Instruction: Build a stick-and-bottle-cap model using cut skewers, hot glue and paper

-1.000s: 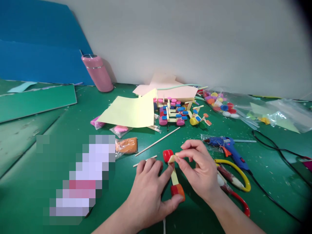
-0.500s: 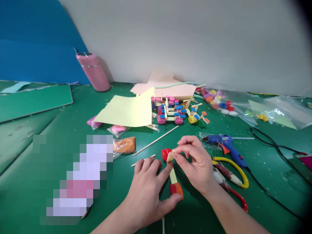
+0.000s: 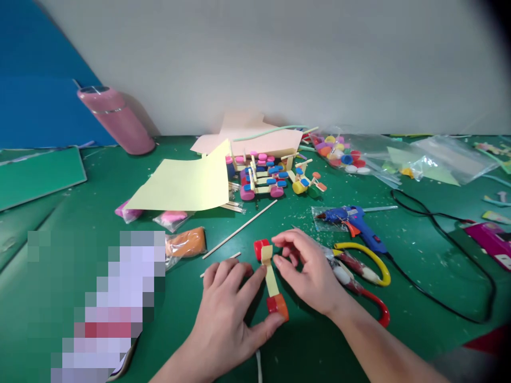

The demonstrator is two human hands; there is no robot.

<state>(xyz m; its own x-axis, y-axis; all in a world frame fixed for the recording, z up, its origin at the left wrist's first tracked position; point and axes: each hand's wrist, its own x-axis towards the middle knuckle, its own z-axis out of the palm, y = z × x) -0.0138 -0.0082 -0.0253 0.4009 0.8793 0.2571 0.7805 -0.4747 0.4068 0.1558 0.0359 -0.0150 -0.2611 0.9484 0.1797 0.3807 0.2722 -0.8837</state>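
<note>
On the green table lies a small wheeled toy part: a pale yellow strip [image 3: 271, 281] with a folded upper end, a red wheel [image 3: 261, 249] at the top and a red-and-orange wheel [image 3: 282, 307] at the bottom. My left hand [image 3: 227, 308] holds it, thumb against the lower wheel and index finger on the strip by the fold. My right hand [image 3: 305, 271] hovers just to the right of the fold, fingers parted and curved, with nothing in them. Two thin sticks lie beyond my left hand; the longer stick [image 3: 239, 230] is bare.
Scissors with yellow and red handles [image 3: 361, 266] and a blue glue gun [image 3: 355, 221] with its black cable lie at right. Behind are wheeled toy models [image 3: 263, 181], yellow paper [image 3: 183, 183] and a bag of coloured caps [image 3: 339, 151]. At left are orange clay [image 3: 189, 244] and a pink bottle [image 3: 115, 119].
My right fingers have let go of the strip's folded end and drawn slightly apart from it. The left hand keeps its hold. The view has turned to the right.
</note>
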